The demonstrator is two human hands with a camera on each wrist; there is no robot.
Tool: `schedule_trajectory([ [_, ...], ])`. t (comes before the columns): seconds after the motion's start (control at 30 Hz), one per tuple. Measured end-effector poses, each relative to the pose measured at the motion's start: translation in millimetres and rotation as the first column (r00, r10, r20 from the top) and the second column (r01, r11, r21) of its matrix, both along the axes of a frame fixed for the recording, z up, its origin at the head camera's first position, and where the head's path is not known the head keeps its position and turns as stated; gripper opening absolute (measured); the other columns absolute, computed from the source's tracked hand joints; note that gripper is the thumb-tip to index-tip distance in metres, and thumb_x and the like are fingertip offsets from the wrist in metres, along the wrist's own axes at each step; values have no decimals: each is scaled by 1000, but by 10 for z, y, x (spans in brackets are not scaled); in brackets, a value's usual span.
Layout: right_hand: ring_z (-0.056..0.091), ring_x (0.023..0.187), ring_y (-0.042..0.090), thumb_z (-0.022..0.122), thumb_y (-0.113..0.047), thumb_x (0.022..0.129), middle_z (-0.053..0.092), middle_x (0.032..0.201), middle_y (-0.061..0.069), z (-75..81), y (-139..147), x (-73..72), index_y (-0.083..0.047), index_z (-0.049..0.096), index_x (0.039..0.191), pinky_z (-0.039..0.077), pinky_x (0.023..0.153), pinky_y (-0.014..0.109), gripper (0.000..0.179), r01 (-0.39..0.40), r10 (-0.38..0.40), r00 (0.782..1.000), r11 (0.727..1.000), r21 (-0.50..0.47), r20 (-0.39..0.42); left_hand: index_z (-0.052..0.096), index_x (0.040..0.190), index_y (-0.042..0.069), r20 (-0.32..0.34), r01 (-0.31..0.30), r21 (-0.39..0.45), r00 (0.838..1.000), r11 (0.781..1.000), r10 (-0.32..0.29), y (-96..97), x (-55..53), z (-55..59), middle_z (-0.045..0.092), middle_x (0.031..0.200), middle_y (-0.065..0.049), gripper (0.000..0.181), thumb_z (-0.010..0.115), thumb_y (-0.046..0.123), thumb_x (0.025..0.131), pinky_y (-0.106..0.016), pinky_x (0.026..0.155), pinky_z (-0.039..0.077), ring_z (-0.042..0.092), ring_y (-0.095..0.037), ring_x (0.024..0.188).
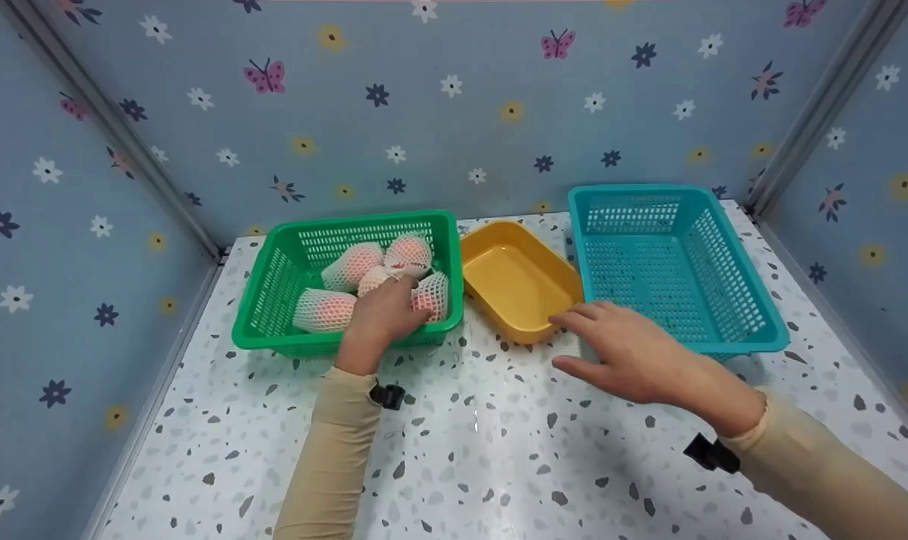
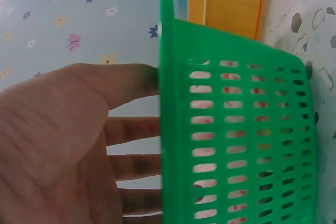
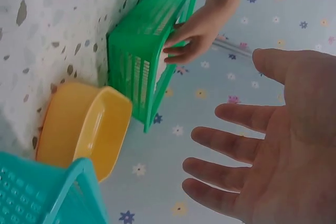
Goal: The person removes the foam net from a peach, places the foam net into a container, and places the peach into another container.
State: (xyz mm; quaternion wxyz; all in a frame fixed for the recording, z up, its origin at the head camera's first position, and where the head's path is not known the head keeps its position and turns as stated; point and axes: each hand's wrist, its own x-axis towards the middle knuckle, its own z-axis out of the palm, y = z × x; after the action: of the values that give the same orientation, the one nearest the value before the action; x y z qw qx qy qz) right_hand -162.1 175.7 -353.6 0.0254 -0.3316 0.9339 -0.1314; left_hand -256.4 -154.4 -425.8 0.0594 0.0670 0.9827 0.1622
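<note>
Several pinkish round things in white foam net sleeves [image 1: 325,310] lie in a green basket [image 1: 454,225] at the left. My left hand [image 1: 383,319] reaches over the basket's front rim, its fingers extended above the middle netted piece; whether they touch it is hidden. In the left wrist view, the green wall [image 2: 247,66] hides those fingertips. My right hand [image 1: 634,352] hovers with spread, relaxed fingers near the front of a yellow tub [image 1: 518,289] and a teal basket [image 1: 754,330]. Nothing is in its palm in the right wrist view.
The yellow tub stands between the two baskets, with no contents visible. Bare mesh shows across the teal basket's floor. All three stand on a white speckled tabletop [image 1: 484,465], backed and flanked by blue flowered panels [image 1: 484,97].
</note>
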Motion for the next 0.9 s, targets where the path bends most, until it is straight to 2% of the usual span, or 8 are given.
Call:
schedule_trajectory([
  [0.17, 49, 122, 22, 54, -51, 96, 54, 135, 0, -46, -80, 88, -18, 52, 139, 43, 97, 44, 55, -51, 51, 999, 999, 8, 5, 46, 143, 7, -36, -14, -2, 999, 1000, 14, 90, -48, -93, 54, 134, -15, 64, 66, 40, 91, -55, 96, 42, 54, -35, 116],
  [0.27, 48, 124, 21, 50, -55, 96, 52, 138, -1, -90, -114, 123, -19, 49, 142, 42, 99, 43, 58, -76, 76, 997, 997, 5, 16, 45, 142, 5, -23, -41, 3, 999, 999, 41, 145, -80, -114, 52, 134, -17, 67, 68, 41, 90, -53, 95, 44, 55, -34, 114],
  [0.5, 47, 125, 16, 39, -65, 95, 50, 139, -4, -230, -214, 147, -20, 49, 142, 42, 100, 39, 65, -104, 105, 992, 994, -22, 74, 48, 132, -3, 79, -126, -30, 989, 992, 128, 244, -175, -105, 53, 124, -20, 64, 71, 37, 87, -50, 87, 48, 57, -32, 100],
  [0.7, 49, 122, 13, 39, -66, 95, 51, 137, -4, -369, -241, 156, -19, 52, 139, 43, 99, 38, 66, -119, 126, 976, 992, -52, 176, 40, 138, -8, 222, -132, -35, 965, 991, 136, 262, -228, -163, 45, 134, -26, 72, 67, 35, 88, -46, 93, 45, 51, -32, 104],
  [0.8, 51, 119, 14, 39, -64, 95, 54, 133, -3, -416, -253, 134, -18, 53, 137, 44, 98, 38, 64, -138, 148, 973, 988, -69, 178, 38, 139, -9, 248, -151, -23, 957, 988, 152, 256, -273, -176, 42, 136, -26, 74, 68, 35, 87, -45, 94, 44, 50, -32, 105],
  [0.9, 53, 118, 14, 39, -62, 96, 56, 130, -2, -440, -267, 110, -16, 54, 137, 45, 97, 38, 63, -162, 173, 971, 984, -78, 163, 43, 137, -6, 263, -187, 1, 948, 982, 180, 249, -312, -165, 45, 131, -22, 69, 69, 33, 87, -44, 93, 45, 49, -32, 103],
])
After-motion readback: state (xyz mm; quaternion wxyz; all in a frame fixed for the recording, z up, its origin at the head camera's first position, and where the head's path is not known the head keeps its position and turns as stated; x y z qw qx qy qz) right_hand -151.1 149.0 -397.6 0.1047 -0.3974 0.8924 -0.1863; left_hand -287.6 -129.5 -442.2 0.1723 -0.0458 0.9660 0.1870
